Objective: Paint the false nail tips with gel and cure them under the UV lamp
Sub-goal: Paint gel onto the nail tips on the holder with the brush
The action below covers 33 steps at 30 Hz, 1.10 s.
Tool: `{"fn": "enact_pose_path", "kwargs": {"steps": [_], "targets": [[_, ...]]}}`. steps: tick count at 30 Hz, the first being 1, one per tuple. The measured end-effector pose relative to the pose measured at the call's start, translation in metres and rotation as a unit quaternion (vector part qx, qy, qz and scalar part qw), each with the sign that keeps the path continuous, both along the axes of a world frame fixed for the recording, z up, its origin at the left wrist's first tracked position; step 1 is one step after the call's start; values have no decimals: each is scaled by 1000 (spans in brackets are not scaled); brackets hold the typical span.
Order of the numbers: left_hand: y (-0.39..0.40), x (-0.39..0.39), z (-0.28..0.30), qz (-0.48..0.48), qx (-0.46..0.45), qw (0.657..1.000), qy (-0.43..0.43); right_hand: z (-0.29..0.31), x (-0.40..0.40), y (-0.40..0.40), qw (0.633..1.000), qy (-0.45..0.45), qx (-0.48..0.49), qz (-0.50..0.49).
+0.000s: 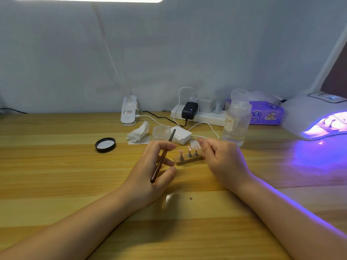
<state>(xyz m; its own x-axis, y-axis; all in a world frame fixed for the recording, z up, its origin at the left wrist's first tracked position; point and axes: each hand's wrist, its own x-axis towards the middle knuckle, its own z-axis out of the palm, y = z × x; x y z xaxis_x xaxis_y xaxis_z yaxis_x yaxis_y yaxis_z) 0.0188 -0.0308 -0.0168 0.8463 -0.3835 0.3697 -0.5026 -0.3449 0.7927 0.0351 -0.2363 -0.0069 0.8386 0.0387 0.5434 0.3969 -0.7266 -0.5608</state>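
A small wooden holder [187, 160] lies on the table and carries three pink false nail tips [189, 148] on metal stands. My left hand [150, 169] holds a brown-handled gel brush [161, 161], its capped dark end pointing up and away. My right hand [223, 162] has curled fingers at the holder's right end; whether they grip it is hidden. An open clear gel jar [161, 132] stands just behind. The white UV lamp [317, 117] glows violet at the right.
The jar's black lid [105, 145] lies to the left. A crumpled tissue [139, 132], white pads [180, 136], a clear pump bottle [237, 119], a power strip [199, 114], a purple tissue pack [266, 113] and a clip lamp base [128, 113] crowd the back.
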Motion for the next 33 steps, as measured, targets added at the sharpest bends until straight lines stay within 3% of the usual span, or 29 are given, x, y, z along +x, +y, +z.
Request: {"fn": "enact_pose_path", "kwargs": {"steps": [4,12,23,33], "targets": [[-1,-1,1,1,0,1000,-3,-4,1,-2,1000,1,-21,10],[-2,-4,3,0,-4,1000,-12,-9,3,5,985,44,-168,-19],[-2,3,-3,-16,49,998,-19,-10,7,10,979,77,-188,-30],[-6,13,-4,-23,102,993,52,-11,4,11,971,55,-230,-46]]}}
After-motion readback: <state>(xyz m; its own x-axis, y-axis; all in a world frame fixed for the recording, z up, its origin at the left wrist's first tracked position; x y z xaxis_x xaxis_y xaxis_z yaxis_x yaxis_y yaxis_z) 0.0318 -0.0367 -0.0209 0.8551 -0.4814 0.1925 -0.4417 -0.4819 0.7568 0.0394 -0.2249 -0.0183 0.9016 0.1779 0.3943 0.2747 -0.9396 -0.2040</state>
